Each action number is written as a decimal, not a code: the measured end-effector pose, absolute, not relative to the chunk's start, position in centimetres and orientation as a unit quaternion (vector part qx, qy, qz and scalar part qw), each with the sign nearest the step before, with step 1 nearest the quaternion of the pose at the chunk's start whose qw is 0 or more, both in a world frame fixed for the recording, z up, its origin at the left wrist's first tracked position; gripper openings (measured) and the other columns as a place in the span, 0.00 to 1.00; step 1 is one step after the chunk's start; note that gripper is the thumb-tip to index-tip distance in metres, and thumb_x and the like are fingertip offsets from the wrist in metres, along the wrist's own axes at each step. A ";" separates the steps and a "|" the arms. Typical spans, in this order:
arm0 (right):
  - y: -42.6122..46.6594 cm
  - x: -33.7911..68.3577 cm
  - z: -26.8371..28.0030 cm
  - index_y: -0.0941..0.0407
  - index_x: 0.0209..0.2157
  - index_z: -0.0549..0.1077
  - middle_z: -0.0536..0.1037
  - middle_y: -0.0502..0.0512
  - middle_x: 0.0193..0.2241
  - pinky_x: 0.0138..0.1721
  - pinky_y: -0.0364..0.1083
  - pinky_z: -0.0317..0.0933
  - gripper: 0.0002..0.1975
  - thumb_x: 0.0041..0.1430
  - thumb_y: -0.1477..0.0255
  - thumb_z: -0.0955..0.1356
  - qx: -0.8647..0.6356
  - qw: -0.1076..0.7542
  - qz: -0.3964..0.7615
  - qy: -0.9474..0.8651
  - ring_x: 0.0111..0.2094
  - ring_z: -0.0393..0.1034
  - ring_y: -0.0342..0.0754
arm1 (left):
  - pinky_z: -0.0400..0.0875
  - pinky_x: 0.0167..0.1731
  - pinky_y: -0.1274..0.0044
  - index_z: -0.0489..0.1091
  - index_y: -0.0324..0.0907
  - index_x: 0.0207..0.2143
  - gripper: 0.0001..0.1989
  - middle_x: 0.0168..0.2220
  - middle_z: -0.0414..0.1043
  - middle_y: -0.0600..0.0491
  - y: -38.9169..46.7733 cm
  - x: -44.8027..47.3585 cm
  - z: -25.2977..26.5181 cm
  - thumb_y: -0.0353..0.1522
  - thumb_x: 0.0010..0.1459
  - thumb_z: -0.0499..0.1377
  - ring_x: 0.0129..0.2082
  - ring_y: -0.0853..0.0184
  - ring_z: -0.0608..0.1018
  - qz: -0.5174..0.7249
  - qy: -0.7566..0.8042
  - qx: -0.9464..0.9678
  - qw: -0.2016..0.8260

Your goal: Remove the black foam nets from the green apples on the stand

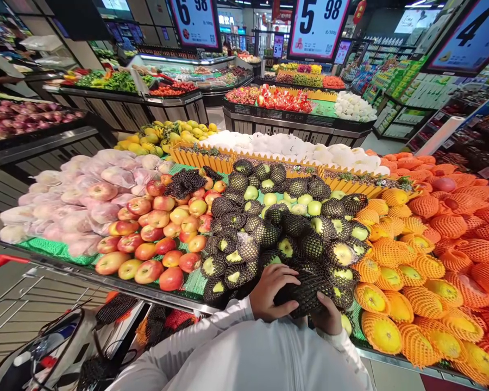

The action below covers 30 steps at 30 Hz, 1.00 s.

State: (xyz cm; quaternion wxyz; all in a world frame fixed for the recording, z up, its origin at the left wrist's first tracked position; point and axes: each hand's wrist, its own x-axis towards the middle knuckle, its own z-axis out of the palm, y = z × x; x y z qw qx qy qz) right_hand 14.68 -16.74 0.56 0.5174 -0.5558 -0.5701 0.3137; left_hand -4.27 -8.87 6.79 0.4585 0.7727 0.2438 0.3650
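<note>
Close to my body, a black foam fruit net (305, 290) is between my two hands. My left hand (272, 293) curls around its left side, thumb below and fingers on top. On the other side, my right hand (329, 314) grips it, with thumb and fingertips pressed to the mesh. Whether a fruit sits inside this net is hidden. Just beyond my hands lie green apples in black nets (267, 232), piled on the stand. Several bare green apples (269, 199) show behind them.
Red apples (150, 233) lie left of the green ones, with bagged pale fruit (73, 201) further left. Orange-netted yellow fruit (391, 277) fills the right. A yellow fence (264, 165) crosses behind. A shopping cart (52, 304) stands at lower left.
</note>
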 end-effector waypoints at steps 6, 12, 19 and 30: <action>-16.6 14.6 3.4 0.55 0.60 0.55 0.72 0.61 0.47 0.48 0.55 0.66 0.39 0.47 0.64 0.71 -0.609 0.447 0.310 -0.577 0.46 0.70 0.57 | 0.65 0.52 0.65 0.66 0.43 0.27 0.14 0.49 0.73 0.47 -8.5 -4.5 5.8 0.44 0.54 0.61 0.50 0.57 0.72 0.307 0.227 0.845 0.374; -16.4 14.5 4.4 0.55 0.61 0.52 0.70 0.62 0.50 0.50 0.53 0.65 0.46 0.41 0.66 0.74 -0.612 0.378 0.285 -0.633 0.49 0.69 0.58 | 0.73 0.44 0.71 0.64 0.44 0.49 0.31 0.52 0.69 0.45 -7.9 -5.0 5.6 0.44 0.44 0.67 0.48 0.58 0.75 0.233 0.209 0.847 0.430; -15.6 14.4 4.8 0.54 0.61 0.50 0.66 0.62 0.52 0.56 0.56 0.61 0.47 0.41 0.67 0.73 -0.572 0.389 0.336 -0.639 0.53 0.65 0.57 | 0.68 0.55 0.65 0.54 0.47 0.60 0.47 0.61 0.61 0.44 -7.9 -4.7 5.2 0.38 0.38 0.69 0.56 0.52 0.72 0.133 0.222 0.864 0.433; -15.5 13.0 5.4 0.53 0.65 0.44 0.55 0.66 0.60 0.57 0.59 0.59 0.61 0.35 0.56 0.79 -0.560 0.418 0.338 -0.630 0.58 0.59 0.62 | 0.69 0.54 0.63 0.48 0.50 0.65 0.57 0.60 0.61 0.45 -7.7 -5.5 4.6 0.39 0.33 0.71 0.55 0.49 0.72 0.105 0.225 0.853 0.460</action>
